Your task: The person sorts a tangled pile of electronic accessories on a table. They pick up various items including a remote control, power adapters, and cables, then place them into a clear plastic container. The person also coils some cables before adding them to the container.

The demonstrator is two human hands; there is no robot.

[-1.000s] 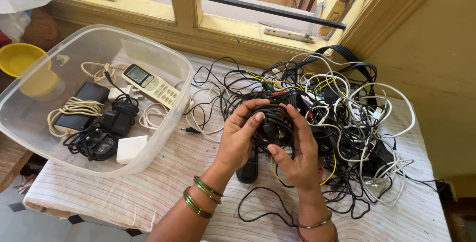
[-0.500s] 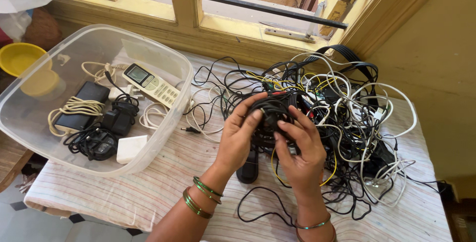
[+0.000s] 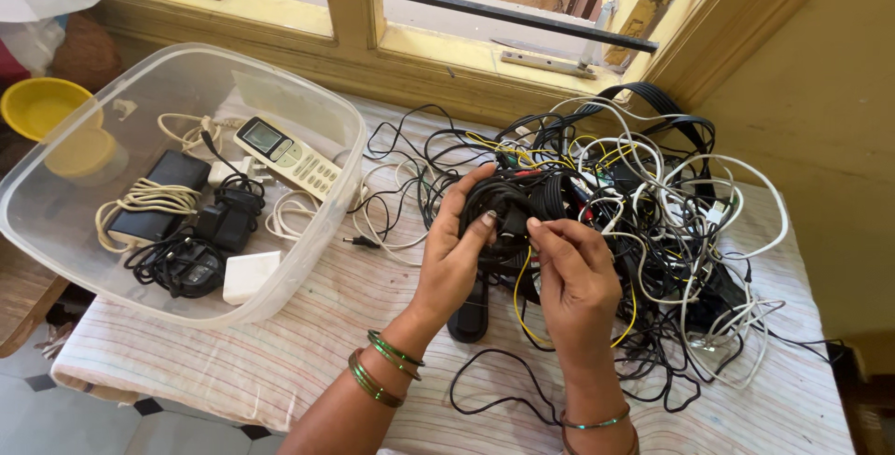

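My left hand (image 3: 454,255) grips a coiled bundle of black cable (image 3: 511,201), thumb on top and fingers behind it. My right hand (image 3: 576,282) pinches a strand of the same bundle at its right side, fingertips close to the left thumb. The bundle is lifted slightly above a large tangle of black, white and yellow cables (image 3: 653,222) spread over the striped cloth on the table (image 3: 280,352). A black oblong device (image 3: 469,315) lies flat under my left wrist.
A clear plastic tub (image 3: 308,259) at the left holds a white remote (image 3: 287,157), black adapters, a dark power bank and coiled cords. A yellow bowl (image 3: 37,105) sits beyond it. The window sill runs along the back; a wall stands at the right.
My right hand has risen from under the bundle to its right side, and its fingers now pinch a strand. My left hand stays on the bundle, lifted a little.
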